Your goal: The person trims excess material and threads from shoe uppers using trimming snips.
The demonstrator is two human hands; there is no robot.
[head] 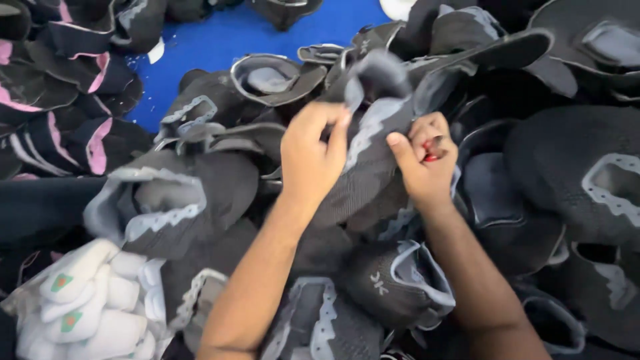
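Both hands meet over a heap of dark knit shoe uppers. The held upper [373,133] is black mesh with pale grey trim along its opening and a grey strip down its middle; it is limp and folded, so the outline is partly lost among the others. It sits at centre frame, above the heap, between the two hands. Its long axis runs steeply, from lower left near the wrists up toward the top right, with the grey-edged opening end highest. Left hand [310,157] is closed around the upper's left edge, fingers curled over the fabric, thumb behind. Right hand [423,163] is fisted on the right edge, thumb pressed to the mesh, and also grips a small red tool [430,152], mostly hidden; its kind cannot be told. Around them lies the heap [193,193] of similar black-and-grey uppers. Top left, a stack of black pieces with pink edging [60,87]. Bottom left, a bundle of white pieces [87,300] bearing small green diamond labels with red centres. A bare patch of blue surface [227,37] shows at top.
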